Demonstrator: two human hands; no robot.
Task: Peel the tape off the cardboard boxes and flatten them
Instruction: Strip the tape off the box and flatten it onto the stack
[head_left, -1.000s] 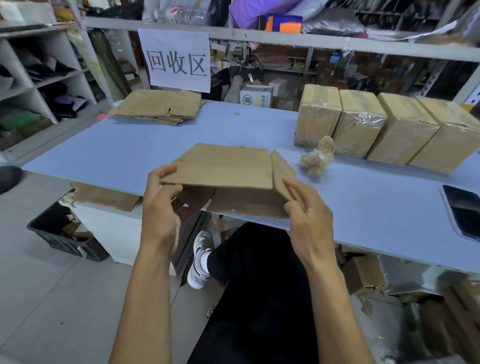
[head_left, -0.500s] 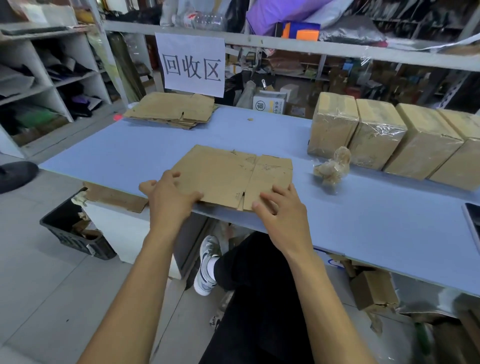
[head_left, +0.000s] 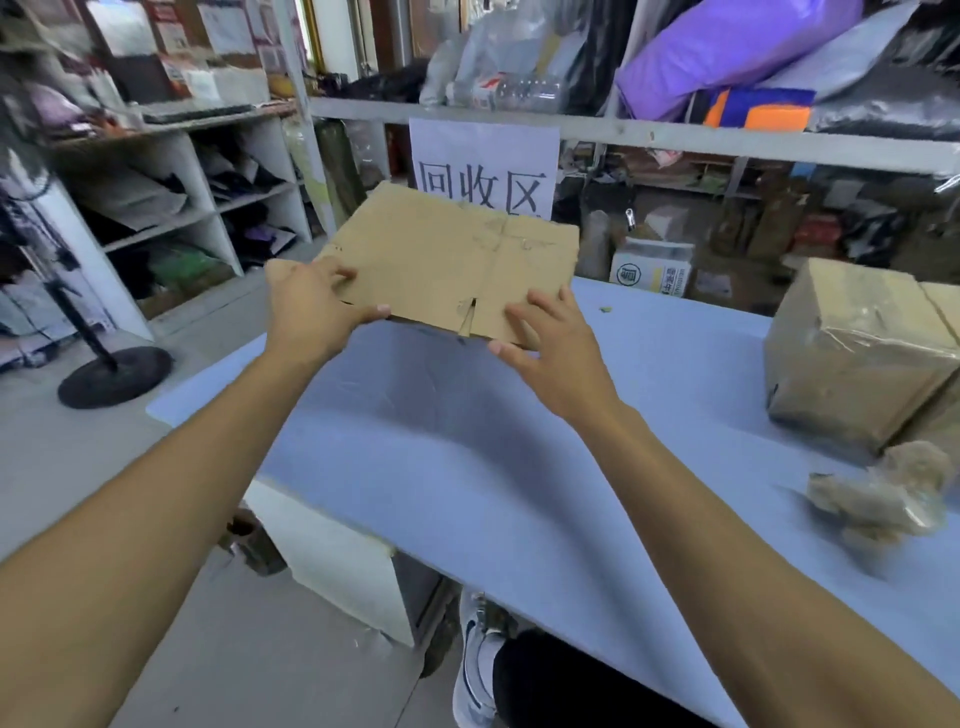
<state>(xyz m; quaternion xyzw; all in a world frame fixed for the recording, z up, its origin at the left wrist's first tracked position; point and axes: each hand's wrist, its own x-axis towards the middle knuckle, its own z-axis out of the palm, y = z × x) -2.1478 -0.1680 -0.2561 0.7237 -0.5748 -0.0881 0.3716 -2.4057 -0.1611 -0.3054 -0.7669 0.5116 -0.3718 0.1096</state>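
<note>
A flattened brown cardboard box (head_left: 447, 260) is held out over the far left part of the blue table (head_left: 467, 457), in front of the white sign. My left hand (head_left: 311, 306) grips its near left edge, thumb under and fingers on top. My right hand (head_left: 550, 348) holds the near right edge with fingers spread on top and the thumb at the edge. A taped, unflattened cardboard box (head_left: 852, 353) stands at the right, with the edge of another behind it. A crumpled wad of peeled tape (head_left: 883, 499) lies in front of that box.
A white sign with characters (head_left: 483, 171) hangs from the shelf rail behind the table. Cluttered shelves stand at the left and back. A fan's round base (head_left: 114, 374) rests on the floor at the left. A white cabinet (head_left: 332, 561) sits under the table.
The flattened box has been lifted off the table's near edge and carried forward and left, toward the sign. Both hands went with it. The view has turned left, so fewer taped boxes show.
</note>
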